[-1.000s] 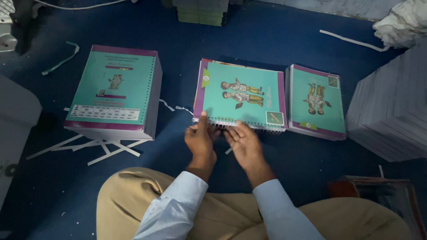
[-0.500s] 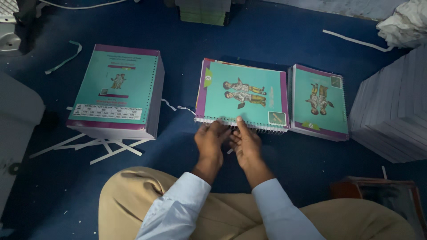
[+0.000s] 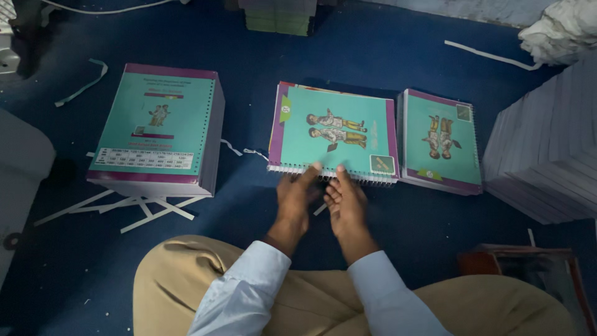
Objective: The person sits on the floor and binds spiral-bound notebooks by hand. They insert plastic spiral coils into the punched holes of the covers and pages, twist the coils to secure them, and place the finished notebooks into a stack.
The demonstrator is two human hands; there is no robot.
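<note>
Both hands down at the near, spiral-bound edge of the middle notebook [image 3: 334, 134]. Left hand [image 3: 294, 198] loosely open, fingers stretched forward, fingertips [image 3: 314, 168] on the wire binding; holding nothing. Right hand [image 3: 346, 200] just beside it, equally open, fingertips on the same binding edge; nothing clamped. Hands nearly touching each other at the thumbs; actual contact unclear due to motion blur.

Notebook flat on the blue floor [image 3: 373, 56], directly ahead of both hands, teal cover with purple border up, spiral side facing the body. Cover sits on a thin pile; a few pages peek out at the far edge.

Second spiral notebook stack [image 3: 443, 142] just right of it, near but apart. Tall stack of unbound teal-covered books [image 3: 158, 127] well off to the left, with white paper strips [image 3: 140, 208] under its near edge. Grey paper stack [image 3: 547, 162] at far right. Tan trousers [image 3: 186, 286] and light blue sleeves [image 3: 249, 292] in foreground.
</note>
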